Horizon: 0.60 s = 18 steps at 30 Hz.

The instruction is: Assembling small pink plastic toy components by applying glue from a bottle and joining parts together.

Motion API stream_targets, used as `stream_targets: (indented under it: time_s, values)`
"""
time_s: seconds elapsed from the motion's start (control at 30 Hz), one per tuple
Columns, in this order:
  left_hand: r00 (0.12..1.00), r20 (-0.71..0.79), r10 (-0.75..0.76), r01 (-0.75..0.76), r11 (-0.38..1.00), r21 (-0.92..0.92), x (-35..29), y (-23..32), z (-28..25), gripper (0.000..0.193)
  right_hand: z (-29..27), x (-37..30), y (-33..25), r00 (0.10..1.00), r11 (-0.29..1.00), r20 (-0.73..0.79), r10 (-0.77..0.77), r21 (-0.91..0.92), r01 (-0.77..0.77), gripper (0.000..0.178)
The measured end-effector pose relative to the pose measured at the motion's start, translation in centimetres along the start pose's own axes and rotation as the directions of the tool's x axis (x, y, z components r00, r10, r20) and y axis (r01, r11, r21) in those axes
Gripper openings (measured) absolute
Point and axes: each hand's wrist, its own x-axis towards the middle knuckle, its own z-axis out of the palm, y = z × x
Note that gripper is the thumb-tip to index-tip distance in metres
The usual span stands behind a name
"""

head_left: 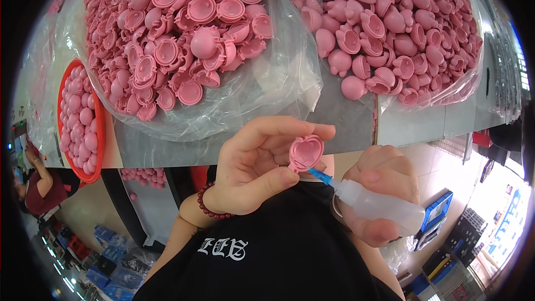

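Observation:
Between the thumb and fingers of my left hand (253,170) is a pink plastic half shell (306,151), its hollow side facing up toward me. My right hand (384,181) grips a whitish translucent squeeze bottle (384,205) with a blue dispensing tip (319,175). That tip points at the lower rim of the shell and appears to touch it or lie very close. Beyond my hands, a large heap of similar pink shells (167,50) lies on clear plastic sheeting (284,72). A second heap of pink pieces (401,28) rests to the right.
A red basket (97,128) of closed pink balls stands at the left table edge. More pink balls (146,176) lie below the grey table (161,150). Another person (47,187) is at far left. Blue-framed items (437,210) and shelves stand at lower right.

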Motion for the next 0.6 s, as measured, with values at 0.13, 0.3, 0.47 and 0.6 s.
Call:
stream_targets:
  time_s: [0.13, 0.3, 0.47, 0.6]
  values:
    - [1.0, 0.003, -0.006, 0.006, 0.999, -0.051, 0.0, 0.1, 0.1, 0.042, 0.2, 0.0, 0.0, 0.995, 1.0, -0.102, -0.009, 0.017, 0.011, 0.06]
    - [0.999, 0.041, -0.008, 0.009, 1.0, -0.026, 0.0, 0.1, 0.0, 0.041, 0.5, 0.3, 0.5, 0.996, 0.998, -0.08, -0.046, -0.045, 0.043, 0.06]
    - [0.991, -0.116, -0.063, 0.063, 0.998, -0.004, 0.1, 0.6, 1.3, 0.042, 0.5, 0.2, 0.5, 0.991, 0.997, -0.121, -0.064, -0.045, 0.059, 0.059]
    - [0.967, -0.231, -0.106, 0.121, 0.991, 0.052, 0.1, 0.8, 1.5, 0.044, 0.4, 0.4, 0.5, 0.986, 0.995, -0.156, -0.057, -0.084, 0.045, 0.057]
